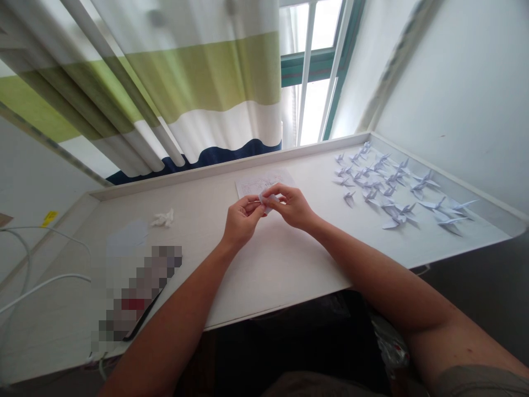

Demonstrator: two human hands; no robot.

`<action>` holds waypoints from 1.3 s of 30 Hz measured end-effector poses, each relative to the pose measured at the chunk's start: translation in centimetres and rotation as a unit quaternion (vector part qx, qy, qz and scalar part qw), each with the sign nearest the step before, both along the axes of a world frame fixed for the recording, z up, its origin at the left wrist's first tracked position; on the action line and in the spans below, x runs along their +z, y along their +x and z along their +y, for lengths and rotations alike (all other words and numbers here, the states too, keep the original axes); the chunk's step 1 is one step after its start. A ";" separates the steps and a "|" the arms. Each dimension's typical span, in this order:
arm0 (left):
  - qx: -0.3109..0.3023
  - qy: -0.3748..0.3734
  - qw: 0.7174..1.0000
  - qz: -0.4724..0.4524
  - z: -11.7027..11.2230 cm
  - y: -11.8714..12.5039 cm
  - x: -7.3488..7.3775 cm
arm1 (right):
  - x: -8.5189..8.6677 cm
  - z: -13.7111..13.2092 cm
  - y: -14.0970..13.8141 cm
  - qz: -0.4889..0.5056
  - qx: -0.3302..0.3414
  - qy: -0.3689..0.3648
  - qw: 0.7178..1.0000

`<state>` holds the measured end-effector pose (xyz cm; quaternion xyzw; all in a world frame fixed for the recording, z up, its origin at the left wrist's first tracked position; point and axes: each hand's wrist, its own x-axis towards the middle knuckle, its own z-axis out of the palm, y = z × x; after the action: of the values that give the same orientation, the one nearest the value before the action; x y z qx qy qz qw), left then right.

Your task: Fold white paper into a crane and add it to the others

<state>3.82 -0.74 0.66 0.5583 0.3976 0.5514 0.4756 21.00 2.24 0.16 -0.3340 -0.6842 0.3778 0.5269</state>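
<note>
A small folded piece of white paper (270, 203) is held above the middle of the white table (264, 275). My left hand (243, 219) pinches it from the left, thumb and fingers closed. From the right, my right hand (294, 207) grips its upper part between thumb and fingers. My fingers cover much of the paper, so its exact folded shape is hidden. Just beyond my hands lies a flat sheet with printed or drawn lines (252, 184). Several folded white paper cranes (388, 190) stand grouped at the table's right.
A crumpled white tissue-like piece (163, 219) and pale paper sheets (126, 237) lie on the left. Nearer sits a pixelated long object (144, 292). White cables (45, 286) cross the left edge. A raised rim (231, 168) borders the table's back, below a striped curtain (198, 77).
</note>
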 end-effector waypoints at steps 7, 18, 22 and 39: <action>-0.028 -0.046 0.998 -0.026 -0.1 -0.3 0.9 | 0.5 -0.4 0.2 -0.037 0.017 0.053 0.998; -0.022 -0.078 0.997 -0.019 0.0 -0.4 0.5 | 0.6 -0.5 0.1 -0.019 0.003 0.019 1.000; -0.020 -0.079 0.996 -0.021 0.1 -0.3 0.6 | 0.4 -0.4 0.1 -0.024 0.027 0.047 0.998; -0.034 -0.063 0.997 0.017 0.2 -0.7 0.6 | 0.3 -0.4 0.1 -0.036 -0.007 0.013 0.999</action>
<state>3.09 -0.54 1.27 0.5499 0.4200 0.4993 0.5215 21.11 1.85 0.45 -0.3456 -0.7053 0.3531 0.5083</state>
